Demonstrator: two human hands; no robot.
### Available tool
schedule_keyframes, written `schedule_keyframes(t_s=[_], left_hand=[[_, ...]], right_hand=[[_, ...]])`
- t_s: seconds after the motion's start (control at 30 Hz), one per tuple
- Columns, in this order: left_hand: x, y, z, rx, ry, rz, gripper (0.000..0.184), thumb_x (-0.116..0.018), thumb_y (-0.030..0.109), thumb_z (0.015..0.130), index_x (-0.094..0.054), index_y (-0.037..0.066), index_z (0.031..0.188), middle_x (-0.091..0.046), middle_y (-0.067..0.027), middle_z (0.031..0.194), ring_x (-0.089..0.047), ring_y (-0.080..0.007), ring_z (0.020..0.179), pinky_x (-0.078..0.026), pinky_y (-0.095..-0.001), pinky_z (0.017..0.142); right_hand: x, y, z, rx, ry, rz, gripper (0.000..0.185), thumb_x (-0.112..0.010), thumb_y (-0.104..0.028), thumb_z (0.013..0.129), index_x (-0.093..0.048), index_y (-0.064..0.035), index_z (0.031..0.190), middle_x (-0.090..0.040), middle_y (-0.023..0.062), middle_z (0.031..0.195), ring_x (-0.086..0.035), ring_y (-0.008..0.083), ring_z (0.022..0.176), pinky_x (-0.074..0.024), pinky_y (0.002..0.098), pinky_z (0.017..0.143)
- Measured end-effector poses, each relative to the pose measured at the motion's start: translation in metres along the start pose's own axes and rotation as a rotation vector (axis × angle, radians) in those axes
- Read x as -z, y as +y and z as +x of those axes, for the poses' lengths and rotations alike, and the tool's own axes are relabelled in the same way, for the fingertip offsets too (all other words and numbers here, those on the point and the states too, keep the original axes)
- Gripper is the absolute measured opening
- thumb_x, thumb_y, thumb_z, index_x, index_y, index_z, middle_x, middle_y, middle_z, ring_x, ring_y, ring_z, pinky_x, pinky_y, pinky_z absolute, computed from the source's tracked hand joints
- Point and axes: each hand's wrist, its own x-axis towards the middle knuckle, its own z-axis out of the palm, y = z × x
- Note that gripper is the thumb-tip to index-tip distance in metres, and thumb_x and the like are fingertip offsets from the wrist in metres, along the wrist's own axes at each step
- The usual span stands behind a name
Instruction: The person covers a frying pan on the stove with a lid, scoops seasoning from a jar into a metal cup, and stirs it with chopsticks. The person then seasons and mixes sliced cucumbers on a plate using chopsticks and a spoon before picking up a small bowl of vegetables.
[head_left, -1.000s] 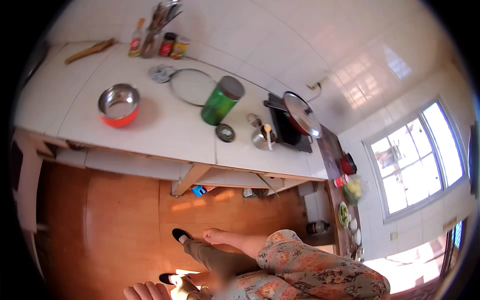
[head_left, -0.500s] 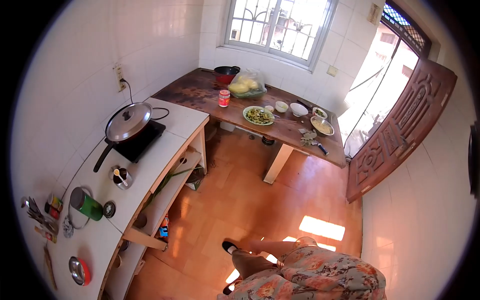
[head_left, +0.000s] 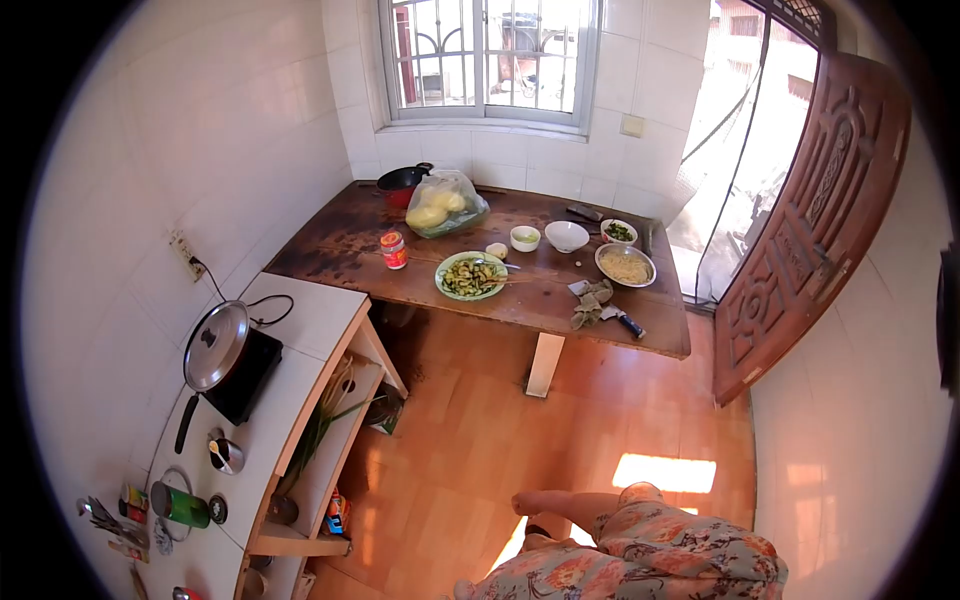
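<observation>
My right hand hangs low over the tiled floor, beside the floral garment. It touches no object that I can make out, and its fingers are too small and unclear to read. My left hand is out of view. Ahead, a wooden table bears a plate of sliced green food, a red-labelled jar, a bag of yellow items, small bowls, a bowl of pale shreds, a crumpled cloth and a dark-handled knife.
On the left, a white counter holds a lidded pan on a black cooktop, a metal cup and a green canister. A carved door stands open at right. Below the counter are shelves.
The view has swung from the counter toward the table, window and door. The counter now lies at the left, and the hand seen at the bottom edge earlier has left the view.
</observation>
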Motion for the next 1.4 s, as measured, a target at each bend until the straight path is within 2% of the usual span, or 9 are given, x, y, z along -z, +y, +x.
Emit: schedule_keyframes(t_s=[0.1, 0.17, 0.4, 0.53, 0.7, 0.97, 1.13, 1.3, 1.4], left_hand=[[0.003, -0.044, 0.045, -0.059, -0.130, 0.020, 0.033, -0.040, 0.036, 0.091, -0.045, 0.010, 0.071, -0.044, -0.0004, 0.058, -0.042, -0.0112, 0.050, -0.041, -0.0262, 0.047], [-0.026, -0.063, 0.059, -0.018, 0.018, 0.029, 0.037, -0.040, 0.040, 0.091, -0.046, 0.011, 0.067, -0.043, 0.0006, 0.056, -0.042, -0.0109, 0.051, -0.041, -0.0259, 0.047], [-0.005, -0.091, 0.130, 0.175, 0.021, -0.004, 0.036, -0.040, 0.040, 0.091, -0.047, 0.012, 0.071, -0.045, 0.0007, 0.059, -0.045, -0.0122, 0.054, -0.043, -0.0274, 0.054], [-0.040, -0.083, 0.177, 0.225, 0.098, 0.106, 0.032, -0.042, 0.037, 0.091, -0.048, 0.012, 0.072, -0.045, 0.0006, 0.063, -0.045, -0.0123, 0.058, -0.044, -0.0271, 0.058], [-0.093, -0.093, 0.264, 0.322, -0.004, 0.083, 0.030, -0.042, 0.032, 0.091, -0.048, 0.010, 0.072, -0.046, -0.0009, 0.064, -0.045, -0.0136, 0.061, -0.043, -0.0269, 0.060], [-0.170, -0.141, 0.353, 0.434, -0.152, 0.167, 0.031, -0.040, 0.029, 0.092, -0.049, 0.006, 0.073, -0.047, -0.0048, 0.065, -0.046, -0.0169, 0.063, -0.042, -0.0299, 0.063], [-0.180, -0.174, 0.364, 0.431, 0.235, 0.183, 0.034, -0.039, 0.036, 0.091, -0.049, 0.009, 0.071, -0.048, -0.0035, 0.063, -0.047, -0.0173, 0.062, -0.043, -0.0300, 0.060], [-0.192, -0.207, 0.376, 0.457, 0.339, 0.320, 0.040, -0.039, 0.046, 0.088, -0.050, 0.013, 0.069, -0.048, -0.0029, 0.061, -0.048, -0.0185, 0.060, -0.045, -0.0327, 0.056], [-0.199, -0.219, 0.382, 0.498, 0.367, 0.334, 0.041, -0.038, 0.047, 0.088, -0.049, 0.013, 0.069, -0.048, -0.0032, 0.062, -0.048, -0.0189, 0.060, -0.046, -0.0345, 0.058]], right_hand=[[0.052, 0.012, -0.013, -0.029, 0.105, 0.211, 0.014, -0.048, -0.017, 0.080, -0.057, -0.0066, 0.080, -0.059, 0.0090, 0.070, -0.059, 0.0147, 0.058, -0.0473, 0.0276, 0.048], [0.087, 0.012, -0.019, -0.019, 0.150, 0.286, 0.014, -0.049, -0.017, 0.081, -0.058, -0.0052, 0.081, -0.059, 0.0073, 0.070, -0.059, 0.0140, 0.060, -0.0482, 0.0262, 0.050], [0.185, -0.006, -0.001, 0.137, 0.345, 0.726, 0.014, -0.052, -0.016, 0.083, -0.057, -0.0032, 0.086, -0.059, 0.0055, 0.071, -0.060, 0.0134, 0.063, -0.0495, 0.0240, 0.054], [0.246, -0.018, 0.010, 0.253, 0.415, 0.845, 0.014, -0.052, -0.015, 0.084, -0.054, -0.0035, 0.092, -0.060, 0.0072, 0.076, -0.060, 0.0137, 0.065, -0.0500, 0.0249, 0.056], [0.346, -0.033, -0.013, 0.408, 0.695, 1.162, 0.015, -0.049, -0.009, 0.084, -0.050, -0.0037, 0.097, -0.060, 0.0123, 0.083, -0.060, 0.0174, 0.070, -0.0500, 0.0286, 0.060], [0.491, -0.020, 0.021, 0.356, 0.855, 1.360, 0.029, -0.048, -0.004, 0.080, -0.040, -0.0010, 0.108, -0.051, 0.0134, 0.087, -0.059, 0.0232, 0.070, -0.0502, 0.0302, 0.058], [0.576, -0.002, 0.085, 0.318, 0.955, 1.415, 0.036, -0.047, -0.007, 0.083, -0.032, -0.0019, 0.116, -0.047, 0.0154, 0.095, -0.059, 0.0261, 0.074, -0.0519, 0.0313, 0.060], [0.631, -0.005, 0.119, 0.197, 0.882, 1.438, 0.043, -0.047, -0.011, 0.085, -0.026, -0.0072, 0.122, -0.045, 0.0170, 0.108, -0.061, 0.0271, 0.071, -0.0535, 0.0317, 0.056], [0.644, -0.001, 0.133, 0.181, 0.843, 1.380, 0.037, -0.043, -0.002, 0.081, -0.036, -0.0078, 0.116, -0.054, 0.0135, 0.098, -0.061, 0.0241, 0.069, -0.0537, 0.0301, 0.053]])
